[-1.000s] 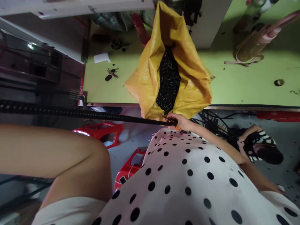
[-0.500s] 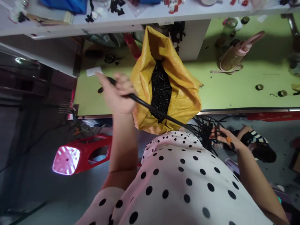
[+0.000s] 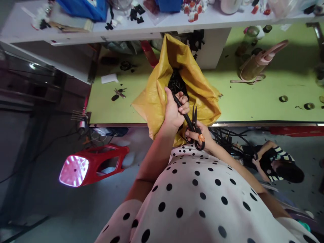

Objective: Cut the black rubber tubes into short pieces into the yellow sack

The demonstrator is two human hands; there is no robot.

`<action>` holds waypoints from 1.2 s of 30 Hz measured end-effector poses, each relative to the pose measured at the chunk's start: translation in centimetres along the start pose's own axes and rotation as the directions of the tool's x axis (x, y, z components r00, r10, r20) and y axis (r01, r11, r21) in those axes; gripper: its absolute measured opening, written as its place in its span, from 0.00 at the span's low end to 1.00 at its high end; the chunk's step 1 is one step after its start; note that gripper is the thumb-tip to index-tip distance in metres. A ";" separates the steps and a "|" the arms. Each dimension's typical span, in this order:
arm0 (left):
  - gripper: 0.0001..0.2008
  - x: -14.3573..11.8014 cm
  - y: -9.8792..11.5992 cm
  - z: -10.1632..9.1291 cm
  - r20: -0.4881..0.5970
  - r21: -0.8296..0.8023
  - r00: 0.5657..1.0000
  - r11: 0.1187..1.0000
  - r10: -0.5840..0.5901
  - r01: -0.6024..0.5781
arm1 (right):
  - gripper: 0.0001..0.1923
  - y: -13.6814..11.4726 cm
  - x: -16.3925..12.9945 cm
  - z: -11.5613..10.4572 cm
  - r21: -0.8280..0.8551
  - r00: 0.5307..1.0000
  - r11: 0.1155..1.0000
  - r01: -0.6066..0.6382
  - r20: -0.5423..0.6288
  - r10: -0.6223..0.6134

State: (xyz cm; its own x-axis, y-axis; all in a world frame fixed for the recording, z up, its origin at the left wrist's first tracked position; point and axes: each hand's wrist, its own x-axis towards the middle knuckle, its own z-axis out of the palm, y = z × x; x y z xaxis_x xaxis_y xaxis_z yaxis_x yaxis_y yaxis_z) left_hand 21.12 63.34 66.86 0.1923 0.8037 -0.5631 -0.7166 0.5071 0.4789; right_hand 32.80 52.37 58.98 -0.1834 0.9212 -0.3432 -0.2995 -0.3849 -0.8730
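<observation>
1. The left hand (image 3: pixel 173 113) is raised in front of the yellow sack (image 3: pixel 199 89), its grip wrapped tight around a thin black tube (image 3: pixel 180 106), with the fingers curled over it and the thumb along the side.
2. The black tube runs on a slant from the top of that fist down toward the right hand (image 3: pixel 198 135), and its upper end lies against the dark opening of the sack.
3. The right hand sits just below and to the right of the left one, close to the body, its grip closed on the handles of a pair of black scissors (image 3: pixel 194 123).
4. The scissors point upward; their blades stand a little apart on either side of the tube, just below the left fist. An orange band shows on one handle loop.
5. The yellow sack rests at the near edge of the green surface (image 3: pixel 253 101), and its mouth shows a heap of short black pieces (image 3: pixel 177 84).
6. Further left on the surface lie a second small pair of scissors (image 3: pixel 119 91) and a white slip of paper (image 3: pixel 109 78).
7. On the right of the surface lies a brown bottle with a pink handle (image 3: pixel 255 65), with small rings of tape scattered beyond it.
8. Below the surface, a red plastic stool (image 3: pixel 93 163) lies on its side on the grey floor.
9. At the lower right another person in a striped top (image 3: pixel 275 162) sits low beside a tangle of black tubing (image 3: pixel 225 136).
</observation>
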 end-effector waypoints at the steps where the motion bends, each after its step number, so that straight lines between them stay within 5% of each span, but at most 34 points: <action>1: 0.29 0.1 0.0 -0.2 -0.046 -0.026 0.997 0.998 0.060 -0.061 | 0.29 0.0 0.1 0.4 -0.020 0.999 1.000 0.022 -0.034 -0.023; 5: 0.25 0.7 -0.3 -1.3 -0.209 -0.068 0.952 0.967 0.225 -0.244 | 0.28 0.5 1.0 1.0 -0.076 0.985 0.993 0.088 -0.142 -0.099; 9: 0.23 0.8 -0.3 -2.7 -0.278 -0.068 0.938 0.970 0.205 -0.232 | 0.28 0.9 1.2 1.2 -0.189 0.947 0.968 0.164 -0.247 -0.208; 16: 0.19 -1.9 0.3 -4.9 -0.185 -0.187 0.982 0.980 0.031 -0.066 | 0.25 1.5 0.2 0.5 -0.375 0.839 0.884 0.278 -0.353 -0.414; 24: 0.15 -3.5 -1.1 -5.8 -0.129 -0.086 0.985 0.989 0.112 -0.124 | 0.23 2.0 -1.2 -0.2 -0.436 0.812 0.848 0.302 -0.348 -0.468; 31: 0.14 -5.4 -2.7 -5.5 0.078 0.149 0.955 0.944 0.287 -0.295 | 0.25 4.1 -2.3 -0.9 -0.481 0.863 0.844 0.236 -0.296 -0.410; 36: 0.18 -6.2 -4.2 -6.3 0.224 0.331 0.879 0.815 0.422 -0.476 | 0.27 5.3 -2.7 -1.3 -0.473 0.898 0.866 0.164 -0.292 -0.330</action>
State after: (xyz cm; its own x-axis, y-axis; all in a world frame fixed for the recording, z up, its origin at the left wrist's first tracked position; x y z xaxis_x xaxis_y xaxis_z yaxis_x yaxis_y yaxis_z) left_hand 18.70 54.29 64.07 0.0168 0.9897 -0.1421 -0.4536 0.1342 0.8811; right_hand 32.96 47.96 54.83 0.2074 0.9707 -0.1214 0.1533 -0.1549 -0.9760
